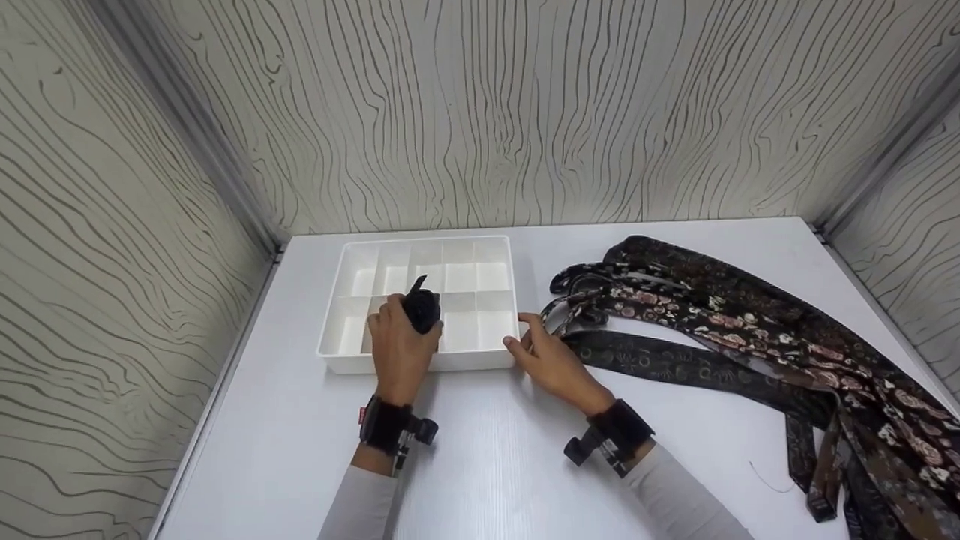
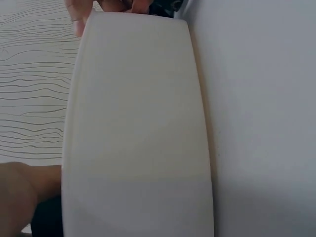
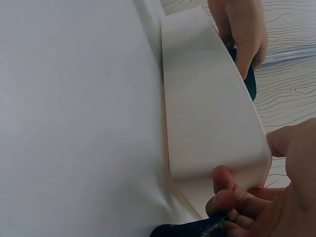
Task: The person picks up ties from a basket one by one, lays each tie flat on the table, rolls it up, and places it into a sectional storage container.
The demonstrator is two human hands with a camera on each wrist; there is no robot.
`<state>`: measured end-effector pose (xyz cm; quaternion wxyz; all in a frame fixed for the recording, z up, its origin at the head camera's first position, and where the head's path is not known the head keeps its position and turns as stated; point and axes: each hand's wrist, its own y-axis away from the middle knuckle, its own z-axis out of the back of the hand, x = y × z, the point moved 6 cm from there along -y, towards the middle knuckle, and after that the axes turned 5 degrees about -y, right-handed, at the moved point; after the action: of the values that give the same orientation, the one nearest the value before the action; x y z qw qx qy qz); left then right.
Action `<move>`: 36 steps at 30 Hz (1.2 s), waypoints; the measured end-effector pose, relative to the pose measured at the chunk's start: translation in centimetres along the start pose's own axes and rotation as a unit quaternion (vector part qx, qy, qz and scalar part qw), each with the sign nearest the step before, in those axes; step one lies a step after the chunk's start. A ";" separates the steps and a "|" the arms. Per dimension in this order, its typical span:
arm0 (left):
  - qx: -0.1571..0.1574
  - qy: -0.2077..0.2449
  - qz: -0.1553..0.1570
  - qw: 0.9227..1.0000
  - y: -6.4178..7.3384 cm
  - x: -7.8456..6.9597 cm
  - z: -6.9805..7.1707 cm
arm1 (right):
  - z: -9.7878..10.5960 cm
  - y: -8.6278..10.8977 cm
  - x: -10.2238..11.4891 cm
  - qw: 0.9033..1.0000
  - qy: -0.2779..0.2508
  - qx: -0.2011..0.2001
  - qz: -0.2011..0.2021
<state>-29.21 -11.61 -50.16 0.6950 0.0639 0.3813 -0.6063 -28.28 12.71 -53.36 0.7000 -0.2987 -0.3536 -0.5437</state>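
My left hand (image 1: 401, 341) grips a dark rolled-up necktie (image 1: 421, 309) over the front row of a white divided box (image 1: 420, 361). A short end of the roll sticks up. In the right wrist view the left hand (image 3: 244, 34) and part of the dark roll (image 3: 251, 84) show behind the box wall (image 3: 207, 108). My right hand (image 1: 555, 364) holds the box's front right corner; the right wrist view shows its thumb at the rim and fingertips (image 3: 223, 177) against the side wall. Whether the roll touches the compartment floor is hidden.
Several dark patterned neckties (image 1: 720, 322) lie stretched out across the right side of the white table (image 1: 480, 450), their near ends running past its front right. A thin loose thread (image 1: 769, 480) lies near them. Wood-grain panels (image 1: 480, 112) stand behind and at both sides.
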 end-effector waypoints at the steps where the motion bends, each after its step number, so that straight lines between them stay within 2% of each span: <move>1: 0.005 0.002 -0.002 1.000 0.0 0.0 0.1 | 0.0 0.0 0.0 1.000 0.001 0.000 0.000; 11: -0.010 0.024 -0.027 0.999 0.0 0.2 0.5 | -0.1 0.0 -0.3 1.000 -0.001 0.003 0.005; 24: 0.006 0.016 -0.024 1.000 0.4 0.7 0.5 | -0.1 0.0 -0.2 1.000 -0.007 0.006 0.008; 27: 0.015 0.003 -0.022 1.000 0.2 0.8 0.4 | -0.1 0.0 -0.3 1.000 -0.007 0.004 0.012; 32: 0.046 -0.032 -0.021 0.998 0.1 0.8 0.2 | -0.1 0.0 -0.3 1.000 -0.006 0.007 0.010; 36: 0.048 -0.048 -0.034 0.997 0.2 0.7 0.3 | 0.2 0.2 -0.2 1.000 -0.019 0.004 0.021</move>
<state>-28.94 -12.26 -50.45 0.6874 0.0554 0.3199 -0.6497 -28.19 13.06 -53.43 0.7053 -0.3140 -0.3629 -0.5218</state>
